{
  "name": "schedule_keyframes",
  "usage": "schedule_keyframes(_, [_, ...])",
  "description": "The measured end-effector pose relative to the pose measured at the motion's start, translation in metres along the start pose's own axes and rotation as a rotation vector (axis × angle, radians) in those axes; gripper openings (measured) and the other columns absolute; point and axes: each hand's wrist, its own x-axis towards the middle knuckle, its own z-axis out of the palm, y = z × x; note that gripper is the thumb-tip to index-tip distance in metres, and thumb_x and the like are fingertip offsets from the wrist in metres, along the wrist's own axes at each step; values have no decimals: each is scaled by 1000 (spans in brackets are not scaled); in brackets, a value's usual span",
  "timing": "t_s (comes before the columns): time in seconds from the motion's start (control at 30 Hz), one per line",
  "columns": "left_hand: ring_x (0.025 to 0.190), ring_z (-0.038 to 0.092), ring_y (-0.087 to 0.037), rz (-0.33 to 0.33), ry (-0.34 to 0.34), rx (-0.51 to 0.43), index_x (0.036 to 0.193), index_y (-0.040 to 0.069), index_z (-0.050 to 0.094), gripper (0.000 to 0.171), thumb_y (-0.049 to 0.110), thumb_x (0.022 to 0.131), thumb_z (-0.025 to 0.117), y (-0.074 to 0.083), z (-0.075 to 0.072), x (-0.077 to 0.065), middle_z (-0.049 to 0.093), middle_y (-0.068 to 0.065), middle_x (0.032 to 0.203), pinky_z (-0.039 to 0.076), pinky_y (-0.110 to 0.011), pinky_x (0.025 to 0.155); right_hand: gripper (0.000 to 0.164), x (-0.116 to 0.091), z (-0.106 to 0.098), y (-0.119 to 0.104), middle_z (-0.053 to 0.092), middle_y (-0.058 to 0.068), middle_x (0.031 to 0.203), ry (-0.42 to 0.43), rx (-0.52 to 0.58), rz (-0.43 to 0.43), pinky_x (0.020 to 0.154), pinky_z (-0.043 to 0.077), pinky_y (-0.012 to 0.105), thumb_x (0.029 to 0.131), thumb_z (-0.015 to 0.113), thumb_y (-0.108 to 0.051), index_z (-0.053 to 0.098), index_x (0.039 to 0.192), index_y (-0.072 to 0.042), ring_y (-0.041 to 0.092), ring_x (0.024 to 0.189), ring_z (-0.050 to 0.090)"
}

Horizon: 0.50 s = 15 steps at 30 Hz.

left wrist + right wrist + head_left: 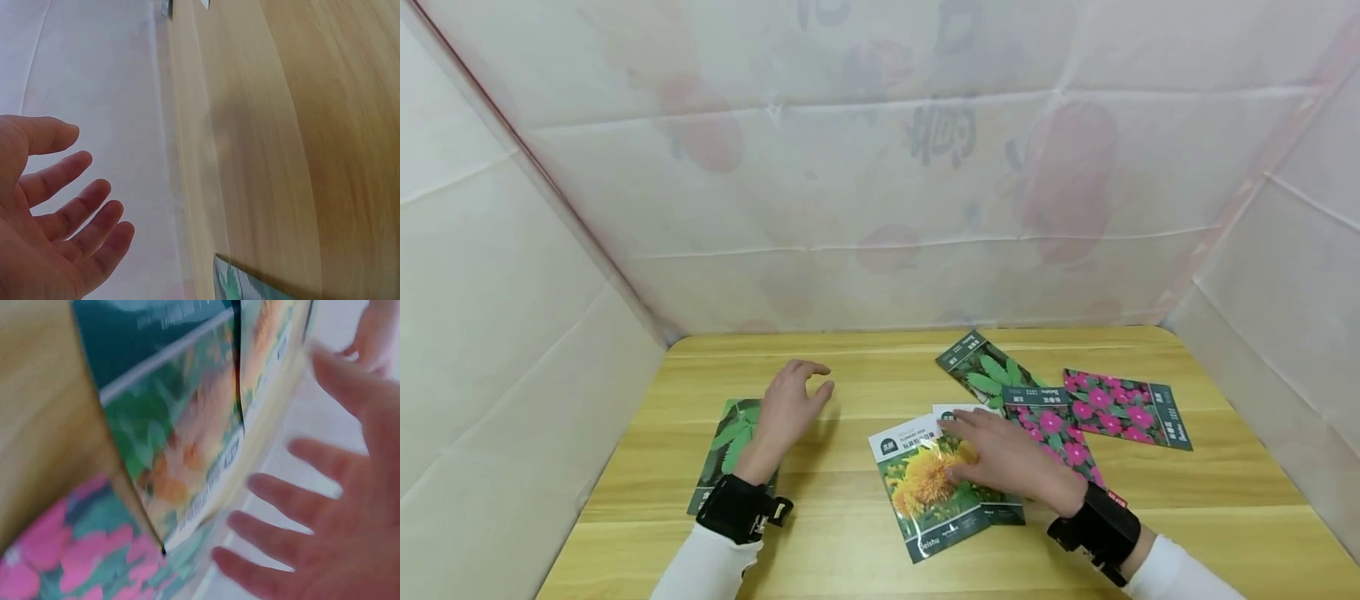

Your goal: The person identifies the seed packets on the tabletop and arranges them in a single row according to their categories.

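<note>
A front yellow-flower packet is lying at a slant near the middle of the table, its picture facing up. It is overlapping a second yellow-flower packet, which is showing mainly its white top edge and its dark lower corner. The person's right hand is hovering over these 2 packets with its fingers spread apart and gripping nothing; whether a fingertip is brushing the paper, I cannot tell.

Just to the right, a near pink-flower packet is lying partly hidden by the right forearm. A far pink-flower packet is resting beyond it, turned nearly sideways, their edges meeting. Farther back, a far leaf packet is tucking its lower end under the near pink-flower packet.

Over on the left, the person's left hand is hanging above the table, its fingers loosely bent, holding nothing. A left leaf packet is lying below that wrist, partly covered by it from above.

Both wrists are wearing black straps with small devices, and white sleeves are covering the forearms. The pale wood-grain table is standing against white cloth walls, the back wall showing faded pink blotches and faint dark lettering.
</note>
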Motion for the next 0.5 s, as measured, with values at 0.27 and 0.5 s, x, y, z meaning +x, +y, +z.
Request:
schedule_keyframes(0.27, [117, 62, -40, -2, -4, -20, 123, 2, 72, 28, 19, 100, 71, 7, 4, -1, 64, -20, 128, 55, -56, 95, 47, 20, -21, 49, 64, 23, 135, 320, 75, 186, 87, 57, 50, 106, 63, -33, 62, 140, 0, 36, 109, 67])
schedule_keyframes(0.5, [117, 62, -39, -3, -4, -20, 121, 3, 73, 27, 19, 99, 71, 11, 8, -3, 64, -19, 127, 55, -55, 96, 46, 38, -27, 86, 68, 22, 106, 347, 28, 285, 54, 28, 34, 106, 63, -27, 62, 135, 8, 19, 54, 45])
